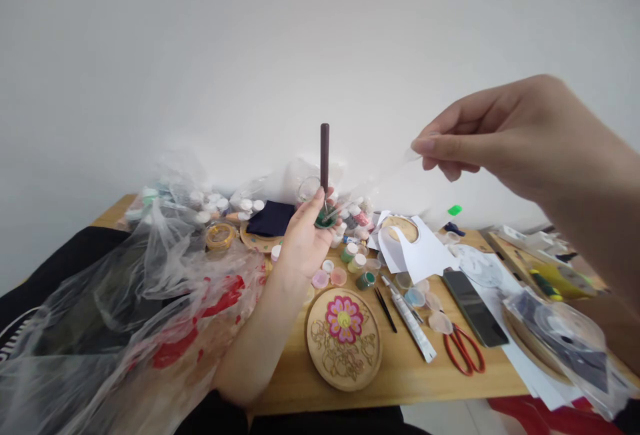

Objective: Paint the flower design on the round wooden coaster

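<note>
My left hand (pixel 307 238) is closed around a small cup of green paint (pixel 326 218), held above the table. A tool with a dark brown handle (pixel 325 155) stands nearly upright in it, its lower end hidden in the cup. My right hand (pixel 480 132) is raised higher at the right, thumb and fingertips pinching a thin clear plastic piece (pixel 413 154), perhaps a dropper. Its faint, blurred length slants down toward the cup. Below lies a round wooden plate (pixel 320 362) with a carved flower design, one blossom coloured pink and yellow.
Clear plastic bags (pixel 165 248) cover the left side. Small paint jars (pixel 367 280), a white tube (pixel 413 325), dark thin tools (pixel 386 310), red-handled scissors (pixel 465 352) and a phone (pixel 475 308) lie to the right. White paper (pixel 417 248) and several bottles stand by the wall.
</note>
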Tool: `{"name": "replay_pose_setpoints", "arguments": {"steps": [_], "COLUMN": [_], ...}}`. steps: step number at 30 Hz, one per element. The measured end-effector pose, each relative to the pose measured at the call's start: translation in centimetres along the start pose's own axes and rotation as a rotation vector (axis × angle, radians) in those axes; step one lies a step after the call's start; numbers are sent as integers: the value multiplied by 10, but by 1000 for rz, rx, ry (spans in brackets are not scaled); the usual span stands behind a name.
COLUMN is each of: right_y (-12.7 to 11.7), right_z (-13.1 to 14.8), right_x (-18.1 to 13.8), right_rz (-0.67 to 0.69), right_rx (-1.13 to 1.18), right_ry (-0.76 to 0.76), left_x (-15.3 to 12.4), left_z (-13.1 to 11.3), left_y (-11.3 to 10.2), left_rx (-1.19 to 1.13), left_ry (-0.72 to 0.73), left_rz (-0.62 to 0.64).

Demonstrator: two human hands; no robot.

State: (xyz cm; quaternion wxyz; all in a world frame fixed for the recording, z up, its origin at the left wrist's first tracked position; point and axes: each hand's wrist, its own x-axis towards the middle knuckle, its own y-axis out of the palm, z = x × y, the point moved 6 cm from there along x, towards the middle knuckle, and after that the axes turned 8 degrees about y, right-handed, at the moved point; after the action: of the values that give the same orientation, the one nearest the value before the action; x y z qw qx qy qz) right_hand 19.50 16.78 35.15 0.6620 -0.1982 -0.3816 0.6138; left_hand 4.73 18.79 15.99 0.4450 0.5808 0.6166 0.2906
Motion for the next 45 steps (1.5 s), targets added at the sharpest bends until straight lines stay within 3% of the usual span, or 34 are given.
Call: {"name": "replay_pose_setpoints", "arguments": {"steps": [5,11,17,33,41,45], "right_y": [-1,1,0,2,-1,-13], "right_z": [4,9,13,23,23,2], "right_x": [-2,-5,-7,-16,-16,-20], "right_rz": [-35,-38,-59,-60,-124,-200], "right_rx": [-57,-99,-135,-165,-110,35], "right_ry": [5,-27,-37,-237,-118,-25], "left_x": [-3,-1,-3,-5,-6,-5], "left_z": [-1,-1,-1,-1,-2,-3], "left_y": [0,0,0,1,1,1], "left_rx": [-5,-14,-16,-13,-21,-19], "left_ry": [-1,-6,-2,2,2,18], "left_rz": [-49,1,-37,-43,-37,-26]}}
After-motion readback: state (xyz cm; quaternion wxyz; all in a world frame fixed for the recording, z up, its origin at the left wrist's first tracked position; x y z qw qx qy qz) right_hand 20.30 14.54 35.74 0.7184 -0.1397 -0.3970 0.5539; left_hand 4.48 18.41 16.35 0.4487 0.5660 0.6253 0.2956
